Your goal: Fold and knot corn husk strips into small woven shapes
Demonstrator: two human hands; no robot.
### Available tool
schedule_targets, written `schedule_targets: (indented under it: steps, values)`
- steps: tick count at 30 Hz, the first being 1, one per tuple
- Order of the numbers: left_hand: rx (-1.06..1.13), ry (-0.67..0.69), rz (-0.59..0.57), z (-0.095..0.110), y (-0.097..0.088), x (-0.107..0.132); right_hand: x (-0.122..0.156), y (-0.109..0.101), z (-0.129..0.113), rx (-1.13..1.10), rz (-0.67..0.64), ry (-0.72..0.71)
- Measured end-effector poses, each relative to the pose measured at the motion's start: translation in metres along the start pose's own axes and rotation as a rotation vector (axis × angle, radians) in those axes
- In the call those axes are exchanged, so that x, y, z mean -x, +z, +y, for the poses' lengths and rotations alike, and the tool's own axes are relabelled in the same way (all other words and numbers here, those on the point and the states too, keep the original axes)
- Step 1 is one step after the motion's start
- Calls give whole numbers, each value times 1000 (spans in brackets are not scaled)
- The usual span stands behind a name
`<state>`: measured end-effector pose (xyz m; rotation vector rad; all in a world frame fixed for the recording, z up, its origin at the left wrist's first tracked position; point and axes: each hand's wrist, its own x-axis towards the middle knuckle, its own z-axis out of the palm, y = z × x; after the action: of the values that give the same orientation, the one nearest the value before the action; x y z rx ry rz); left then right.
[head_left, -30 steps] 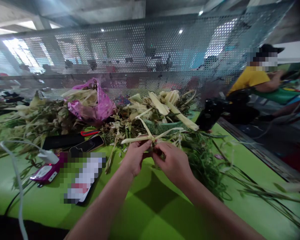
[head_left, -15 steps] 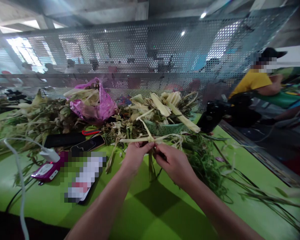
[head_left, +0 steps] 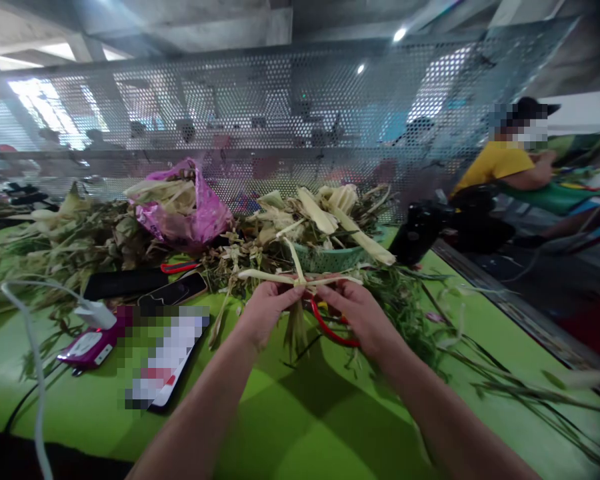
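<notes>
Pale plant strips, which look like corn husk, cross one another in a star shape point(head_left: 299, 270) above the table. My left hand point(head_left: 264, 310) pinches them between thumb and fingers on the left of the crossing. From the right, my right hand point(head_left: 357, 310) grips the same strips, its thumb pressed close to the crossing. One strip points up and away, two spread sideways, and a brownish frayed tuft point(head_left: 296, 327) hangs below. A curved red handle point(head_left: 330, 329) shows beneath my right hand; the rest of that tool is hidden.
Behind my hands a green basket point(head_left: 325, 260) is heaped with husks, beside a pink plastic bag point(head_left: 207, 227). Phones point(head_left: 177, 290), a purple power strip point(head_left: 93, 343) and a white cable point(head_left: 36, 360) lie left. Green stalks point(head_left: 410, 320) spread right. A person in yellow point(head_left: 497, 163) sits farther off.
My right hand has opened out from a tighter curl and shifted slightly right along the strips. The red handle beneath it has come into sight. The view has shifted slightly.
</notes>
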<state>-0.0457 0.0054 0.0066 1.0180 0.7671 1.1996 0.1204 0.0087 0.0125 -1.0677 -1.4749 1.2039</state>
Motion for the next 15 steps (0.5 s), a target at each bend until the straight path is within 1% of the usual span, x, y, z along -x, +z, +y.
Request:
schedule_targets:
  steps: [2,4,6,8,12,15]
  values:
    - [-21,-21,-37,0,2,2,-2,-1,2,-221,85,55]
    - [-24,-47,-12,-2,5,3,-2,-2,4,-294,148,68]
    - [-49,-48,30,-3,6,4,-1,-2,6,-298,169,51]
    - [-110,-17,39,-4,8,5,-1,-3,8,-275,180,23]
    - [-224,57,-6,-5,9,6,-2,-5,10,-181,204,-10]
    - [-245,52,-39,-6,9,6,-2,-5,10,-136,209,-9]
